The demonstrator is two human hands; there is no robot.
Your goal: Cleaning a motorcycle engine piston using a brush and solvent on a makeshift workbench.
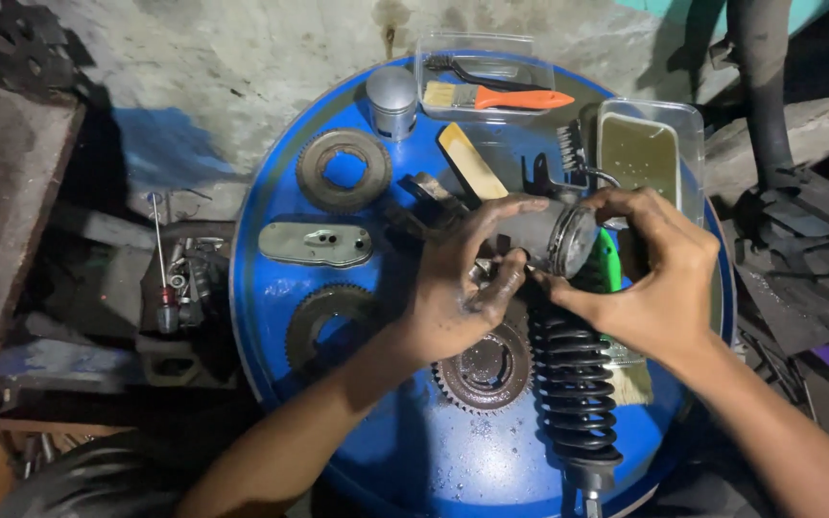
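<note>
Both hands close on one grey piston (554, 235) above the blue drum top (414, 460): my left hand (462, 278) pinches its skirt, my right hand (650, 273) cups the crown. I judge the oily fingers (491, 288) may slip, dropping it onto the black coil spring (573, 379) or toothed sprocket (482, 369) beneath

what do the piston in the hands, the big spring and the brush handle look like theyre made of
Piston: looks like bare grey metal, dull on the skirt and brighter at the ringed crown. Both hands grip it, left hand and right hand. Spring: probably steel with a glossy black coat, judging by the highlights on its coils. Brush handle: smooth, even orange, most likely plastic.
</note>
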